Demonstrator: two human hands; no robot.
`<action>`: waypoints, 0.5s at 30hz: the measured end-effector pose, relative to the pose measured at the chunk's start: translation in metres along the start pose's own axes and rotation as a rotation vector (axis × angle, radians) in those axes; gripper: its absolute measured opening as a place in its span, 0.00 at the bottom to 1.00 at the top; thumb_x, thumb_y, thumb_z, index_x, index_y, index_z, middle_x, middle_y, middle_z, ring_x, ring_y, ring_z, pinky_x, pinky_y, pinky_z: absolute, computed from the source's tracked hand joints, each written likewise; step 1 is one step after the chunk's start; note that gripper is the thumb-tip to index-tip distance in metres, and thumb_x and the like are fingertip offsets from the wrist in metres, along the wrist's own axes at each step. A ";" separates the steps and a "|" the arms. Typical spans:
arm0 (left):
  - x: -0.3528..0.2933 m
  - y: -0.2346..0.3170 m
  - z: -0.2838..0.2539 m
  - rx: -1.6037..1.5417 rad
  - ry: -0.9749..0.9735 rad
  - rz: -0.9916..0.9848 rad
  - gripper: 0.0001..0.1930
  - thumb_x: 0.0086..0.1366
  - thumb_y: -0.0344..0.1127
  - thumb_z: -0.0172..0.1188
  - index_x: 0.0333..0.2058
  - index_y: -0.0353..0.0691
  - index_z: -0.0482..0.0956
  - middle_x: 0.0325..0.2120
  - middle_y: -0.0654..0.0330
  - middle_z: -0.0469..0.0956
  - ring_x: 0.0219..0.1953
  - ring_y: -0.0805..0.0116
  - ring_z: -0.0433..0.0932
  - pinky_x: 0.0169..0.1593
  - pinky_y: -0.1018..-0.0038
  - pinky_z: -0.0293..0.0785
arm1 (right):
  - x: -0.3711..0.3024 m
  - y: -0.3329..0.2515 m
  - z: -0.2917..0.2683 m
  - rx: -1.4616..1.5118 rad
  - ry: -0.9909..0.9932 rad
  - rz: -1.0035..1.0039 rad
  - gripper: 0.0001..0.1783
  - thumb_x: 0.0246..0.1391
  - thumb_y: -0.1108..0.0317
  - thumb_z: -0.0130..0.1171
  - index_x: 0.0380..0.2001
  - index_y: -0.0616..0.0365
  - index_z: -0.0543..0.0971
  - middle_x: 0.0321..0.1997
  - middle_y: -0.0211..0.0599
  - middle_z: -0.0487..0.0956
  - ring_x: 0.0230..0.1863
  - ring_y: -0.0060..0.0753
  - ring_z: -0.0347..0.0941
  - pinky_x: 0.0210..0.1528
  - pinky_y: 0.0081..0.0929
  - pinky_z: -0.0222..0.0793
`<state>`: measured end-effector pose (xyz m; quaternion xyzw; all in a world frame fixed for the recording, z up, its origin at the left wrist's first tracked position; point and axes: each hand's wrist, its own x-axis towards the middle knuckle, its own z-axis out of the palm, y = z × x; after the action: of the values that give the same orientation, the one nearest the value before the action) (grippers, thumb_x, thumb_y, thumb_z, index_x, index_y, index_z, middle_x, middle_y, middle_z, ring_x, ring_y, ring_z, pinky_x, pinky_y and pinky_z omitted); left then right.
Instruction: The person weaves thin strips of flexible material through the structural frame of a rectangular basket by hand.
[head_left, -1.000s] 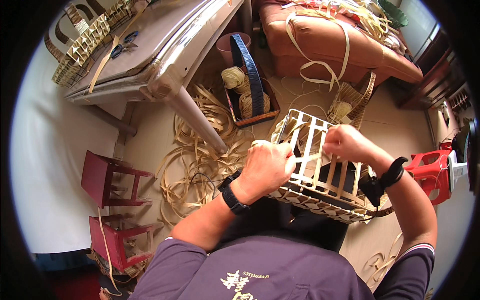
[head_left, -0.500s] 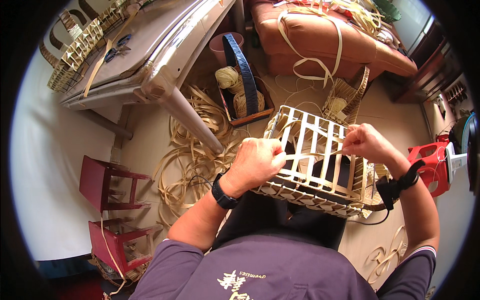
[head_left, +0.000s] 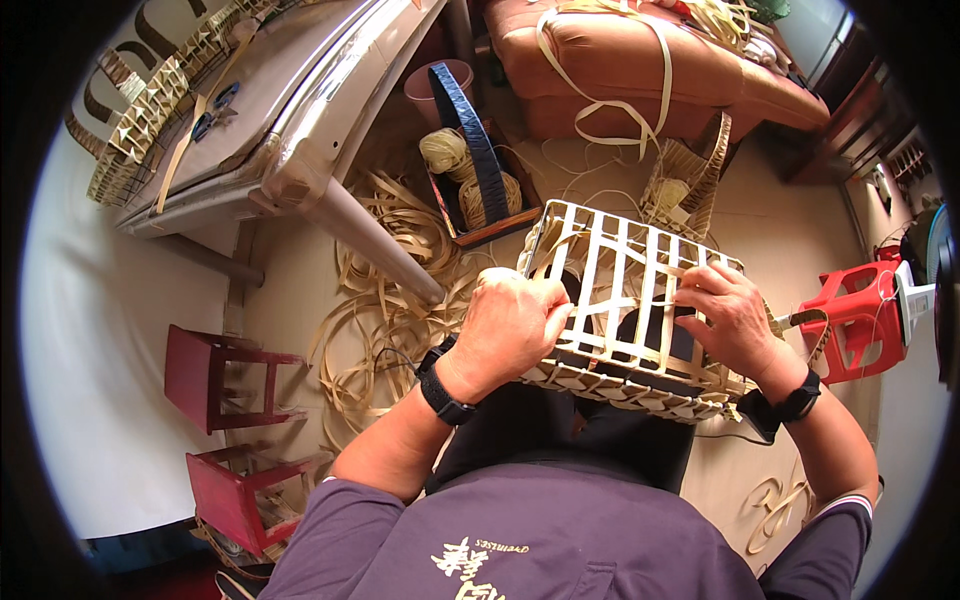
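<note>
A basket frame (head_left: pixel 640 380) of pale flat strips, with open lattice on its upper face and a woven band along the near side, rests across my lap. My left hand (head_left: pixel 508 330) is closed in a pinch at the left part of the lattice, holding a loose tan strip (head_left: pixel 622 302) that crosses between the slats. My right hand (head_left: pixel 735 315) is over the right part, fingers curled around the strip's other end, the thumb slightly apart below. The exact grip of the right fingertips is partly hidden by the slats.
Tangled tan strips (head_left: pixel 385 240) lie on the floor at left, beside a tray (head_left: pixel 480 235) with twine balls. A table (head_left: pixel 300 150) with scissors (head_left: pixel 215 110) stands upper left. A small woven basket (head_left: pixel 680 190), an orange sofa (head_left: pixel 600 80) and a red stool (head_left: pixel 855 310) lie beyond and right.
My right hand has come down and its fingers have spread over the lattice from a tight pinch near the right rim. The basket has tilted a little; my left hand keeps its pinch.
</note>
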<state>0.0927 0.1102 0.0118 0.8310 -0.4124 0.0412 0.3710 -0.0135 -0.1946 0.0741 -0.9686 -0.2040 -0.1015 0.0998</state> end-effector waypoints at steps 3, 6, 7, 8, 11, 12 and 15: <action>0.000 0.001 0.001 0.032 -0.001 0.005 0.09 0.68 0.36 0.68 0.29 0.40 0.85 0.21 0.52 0.82 0.28 0.45 0.81 0.41 0.54 0.75 | 0.011 0.001 0.005 0.023 0.049 0.006 0.17 0.42 0.73 0.75 0.39 0.55 0.85 0.44 0.38 0.81 0.47 0.49 0.78 0.49 0.43 0.77; -0.001 0.001 0.001 0.039 0.002 0.002 0.09 0.68 0.36 0.68 0.29 0.40 0.85 0.20 0.52 0.81 0.28 0.46 0.81 0.41 0.53 0.75 | 0.024 -0.002 0.005 0.127 -0.049 0.080 0.10 0.45 0.74 0.66 0.34 0.55 0.87 0.42 0.38 0.82 0.48 0.47 0.78 0.51 0.45 0.77; -0.002 0.000 0.000 0.029 0.002 0.003 0.09 0.68 0.36 0.68 0.29 0.40 0.84 0.20 0.52 0.81 0.28 0.46 0.81 0.41 0.53 0.74 | 0.027 -0.001 0.005 0.127 -0.047 0.078 0.10 0.45 0.74 0.66 0.34 0.55 0.87 0.42 0.38 0.82 0.48 0.47 0.78 0.51 0.45 0.77; -0.002 0.001 0.000 0.031 0.001 0.002 0.09 0.68 0.36 0.68 0.29 0.40 0.84 0.20 0.52 0.81 0.28 0.46 0.81 0.41 0.53 0.74 | 0.029 0.001 0.007 0.091 -0.067 0.050 0.07 0.45 0.74 0.67 0.31 0.56 0.87 0.37 0.38 0.81 0.46 0.47 0.78 0.49 0.43 0.77; -0.001 0.002 -0.002 -0.013 -0.006 -0.027 0.09 0.68 0.36 0.68 0.29 0.40 0.85 0.20 0.53 0.81 0.28 0.46 0.81 0.41 0.54 0.74 | 0.033 0.008 0.014 0.075 -0.075 0.015 0.05 0.48 0.73 0.65 0.27 0.55 0.88 0.33 0.39 0.84 0.41 0.46 0.80 0.45 0.43 0.78; -0.001 0.003 -0.003 -0.027 -0.009 -0.026 0.09 0.68 0.37 0.68 0.29 0.40 0.85 0.20 0.53 0.81 0.28 0.46 0.80 0.41 0.55 0.73 | 0.034 0.010 0.016 0.270 -0.161 0.249 0.04 0.52 0.71 0.66 0.28 0.56 0.88 0.30 0.37 0.84 0.35 0.40 0.79 0.41 0.40 0.76; -0.002 0.003 -0.003 -0.079 -0.017 -0.017 0.09 0.68 0.37 0.68 0.29 0.41 0.86 0.20 0.54 0.81 0.27 0.47 0.80 0.42 0.56 0.73 | 0.046 0.033 0.002 0.997 -0.621 0.855 0.10 0.64 0.64 0.68 0.34 0.61 0.89 0.23 0.20 0.77 0.29 0.14 0.72 0.36 0.23 0.71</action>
<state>0.0898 0.1127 0.0151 0.8195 -0.4098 0.0146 0.4002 0.0419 -0.2061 0.0786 -0.7872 0.1513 0.3311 0.4977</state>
